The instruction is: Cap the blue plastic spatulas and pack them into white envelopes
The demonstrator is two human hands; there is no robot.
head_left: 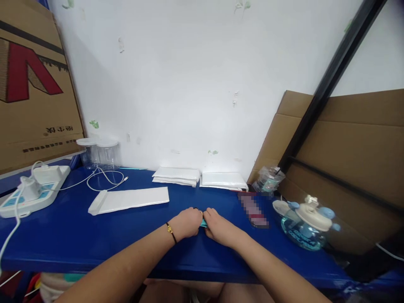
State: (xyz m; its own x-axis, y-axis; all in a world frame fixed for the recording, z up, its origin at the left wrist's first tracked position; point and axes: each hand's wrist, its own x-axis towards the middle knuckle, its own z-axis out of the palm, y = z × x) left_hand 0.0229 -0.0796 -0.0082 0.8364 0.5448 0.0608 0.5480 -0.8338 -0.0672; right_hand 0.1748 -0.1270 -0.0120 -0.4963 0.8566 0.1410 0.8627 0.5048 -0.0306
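Two hands: meeting over the front middle of the table, almost touching, a small teal piece [203,224] between them
Left hand [188,222]: fingers curled in and closed on the teal piece, a gold ring [201,213] on one finger; the exact place of the tips is hidden
Right hand [219,227]: fingers bent over the piece, thumb below, pinching it
Teal piece: mostly covered by both hands, so its full shape cannot be told
Left wrist: dark bracelet [170,229] with a gold charm
Blue table [126,242]: under both hands
White sleeve [132,200]: flat, beyond the left forearm, one end folded
White stacks: one left [175,176], one right [224,180], side by side near the wall [176,84]
Right side: blurred-out flat object [254,210], bagged cup [268,181], clear bottle [307,232] with a cream lid
Far left: white power strip [11,206], looped cable [91,179], two lidded clear jars [109,155], printed cardboard [31,122]
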